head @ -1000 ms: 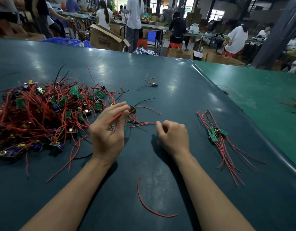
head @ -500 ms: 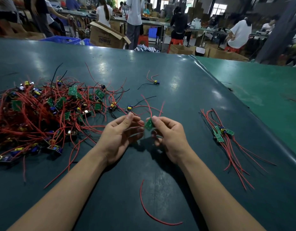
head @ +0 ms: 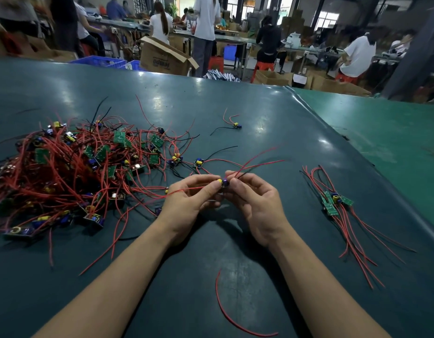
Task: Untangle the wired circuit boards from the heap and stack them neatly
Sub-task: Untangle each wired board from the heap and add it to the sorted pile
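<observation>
Both of my hands have come up off the table a little since a moment ago, and the small board has turned, so now I see its yellow and blue parts and not its green back. Its red wires now stick up and out toward 2 o'clock.

I am in the step of getting one wired circuit board [head: 222, 183] free from the heap [head: 72, 172]. My guess is that the job has only just begun, since the heap at 9 o'clock is big and the neat stack [head: 334, 201] at 3 o'clock has only a few boards.

My left hand [head: 186, 206] pinches the board from the left side with thumb and first finger. One red wire runs from that pinch back toward the heap. My right hand [head: 255, 203] pinches the board's other side, with its fingers curled round the wires there. The two hands almost touch, just above the dark green table [head: 260, 113], at about the middle of my view.

Next, I think I must check that the wire going left is not caught in the heap. Then I should pull it slowly, smooth the wires so they all point one way, and carry the board over to the stack at 3 o'clock. A hard tug could drag more boards along.

One loose red wire [head: 225, 311] lies alone at 6 o'clock, and one stray little board [head: 236, 125] sits at 12 o'clock.
</observation>
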The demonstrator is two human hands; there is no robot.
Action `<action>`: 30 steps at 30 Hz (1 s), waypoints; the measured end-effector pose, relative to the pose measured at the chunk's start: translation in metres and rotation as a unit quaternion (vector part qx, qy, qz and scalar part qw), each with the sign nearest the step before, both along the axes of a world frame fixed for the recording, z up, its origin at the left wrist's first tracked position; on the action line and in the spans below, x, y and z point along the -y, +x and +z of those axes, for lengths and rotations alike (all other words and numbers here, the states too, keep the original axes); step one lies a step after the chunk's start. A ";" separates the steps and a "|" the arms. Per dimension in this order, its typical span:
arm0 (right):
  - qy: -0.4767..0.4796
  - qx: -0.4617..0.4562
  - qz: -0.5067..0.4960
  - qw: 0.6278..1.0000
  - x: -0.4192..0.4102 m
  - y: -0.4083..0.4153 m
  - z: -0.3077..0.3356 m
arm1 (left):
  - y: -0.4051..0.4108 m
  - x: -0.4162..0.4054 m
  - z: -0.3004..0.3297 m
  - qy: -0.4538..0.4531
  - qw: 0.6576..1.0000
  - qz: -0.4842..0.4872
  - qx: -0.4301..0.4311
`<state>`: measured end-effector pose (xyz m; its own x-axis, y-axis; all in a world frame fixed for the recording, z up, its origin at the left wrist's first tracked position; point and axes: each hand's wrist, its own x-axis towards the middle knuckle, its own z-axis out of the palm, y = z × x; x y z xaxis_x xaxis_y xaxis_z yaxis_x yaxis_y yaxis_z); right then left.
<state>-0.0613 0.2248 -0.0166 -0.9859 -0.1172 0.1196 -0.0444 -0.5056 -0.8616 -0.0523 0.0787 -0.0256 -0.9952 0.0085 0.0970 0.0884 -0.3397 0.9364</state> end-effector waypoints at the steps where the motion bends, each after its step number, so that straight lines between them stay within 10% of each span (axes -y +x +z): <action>1: 0.004 0.003 -0.012 1.000 0.000 -0.001 -0.001 | 0.000 0.001 0.000 0.009 1.000 -0.003 0.002; 22: 0.156 -0.016 -0.033 0.987 -0.003 0.004 -0.003 | 0.000 0.005 -0.003 -0.063 0.997 -0.033 0.001; 30: 0.004 0.038 -0.062 0.997 -0.004 -0.002 -0.001 | -0.007 0.001 0.005 0.143 0.985 0.012 0.092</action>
<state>-0.0632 0.2291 -0.0176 -0.9990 0.0052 0.0440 -0.0409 -0.4928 -0.8692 -0.0589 0.0781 -0.0208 -0.9957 -0.0172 -0.0910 -0.0632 -0.5913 0.8039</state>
